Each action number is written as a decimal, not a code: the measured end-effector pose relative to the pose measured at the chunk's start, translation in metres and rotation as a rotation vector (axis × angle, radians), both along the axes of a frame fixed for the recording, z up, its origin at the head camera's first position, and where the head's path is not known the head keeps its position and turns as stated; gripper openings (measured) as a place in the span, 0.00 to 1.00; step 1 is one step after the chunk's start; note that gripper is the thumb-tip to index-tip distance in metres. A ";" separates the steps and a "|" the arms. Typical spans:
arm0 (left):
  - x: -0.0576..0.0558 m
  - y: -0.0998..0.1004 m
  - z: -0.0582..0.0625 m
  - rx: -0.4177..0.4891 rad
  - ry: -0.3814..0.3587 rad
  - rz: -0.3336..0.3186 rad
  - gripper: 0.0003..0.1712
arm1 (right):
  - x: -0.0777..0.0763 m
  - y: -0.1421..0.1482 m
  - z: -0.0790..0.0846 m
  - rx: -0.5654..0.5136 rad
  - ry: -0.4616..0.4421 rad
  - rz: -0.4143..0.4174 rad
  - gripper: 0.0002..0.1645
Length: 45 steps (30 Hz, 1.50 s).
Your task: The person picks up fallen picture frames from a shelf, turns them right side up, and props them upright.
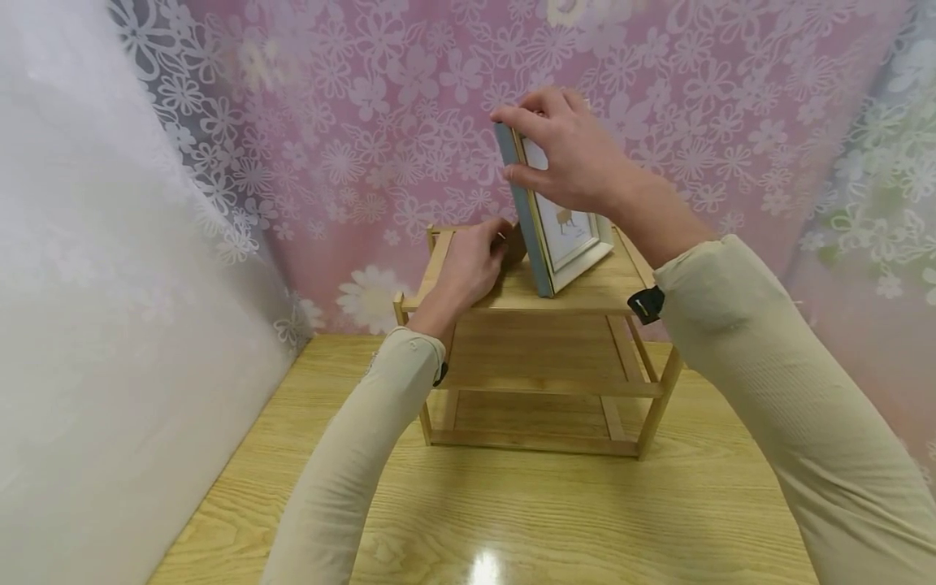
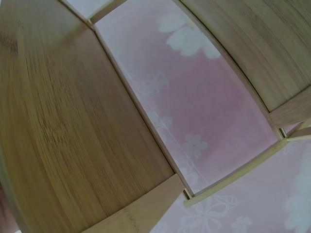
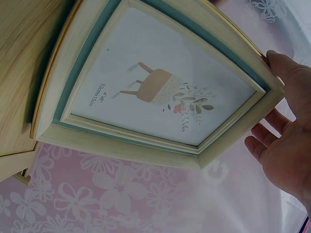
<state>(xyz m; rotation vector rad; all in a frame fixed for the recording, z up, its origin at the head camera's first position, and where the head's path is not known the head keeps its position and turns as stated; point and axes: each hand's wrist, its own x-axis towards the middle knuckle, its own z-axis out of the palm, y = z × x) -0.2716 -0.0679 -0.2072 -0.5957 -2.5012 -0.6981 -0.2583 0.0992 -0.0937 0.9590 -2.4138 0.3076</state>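
Note:
A picture frame (image 1: 543, 219) with a cream and gold border stands upright, turned sideways, on the top shelf of a small wooden rack (image 1: 578, 280). My right hand (image 1: 574, 150) grips its upper end, thumb on the front. In the right wrist view, the frame's print (image 3: 160, 92) shows a potted plant. Behind the frame, my left hand (image 1: 471, 264) has its fingers curled at the brown stand (image 1: 515, 248) on the frame's back. Some of its fingertips are hidden. The left wrist view shows mostly the rack's wooden shelf (image 2: 73, 121).
The rack has two lower shelves (image 1: 541, 349) and stands on a wood-grain surface (image 1: 512, 504). A pink floral curtain (image 1: 351, 138) hangs close behind it. At the left is a white sheet (image 1: 110, 284), and another pale floral sheet (image 1: 870, 244) hangs at the right.

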 end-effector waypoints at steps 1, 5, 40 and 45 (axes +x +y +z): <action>-0.001 0.000 0.000 0.000 -0.003 0.000 0.12 | 0.000 -0.001 0.000 0.004 0.001 -0.009 0.35; -0.003 0.000 0.001 -0.004 -0.010 -0.004 0.12 | 0.000 -0.005 0.001 0.023 0.000 -0.052 0.35; 0.034 0.000 -0.007 0.308 0.021 -0.178 0.21 | -0.033 0.037 -0.023 -0.294 -0.044 -0.149 0.39; 0.042 0.013 -0.014 0.273 0.041 -0.227 0.35 | -0.041 0.044 -0.027 -0.461 -0.208 -0.139 0.39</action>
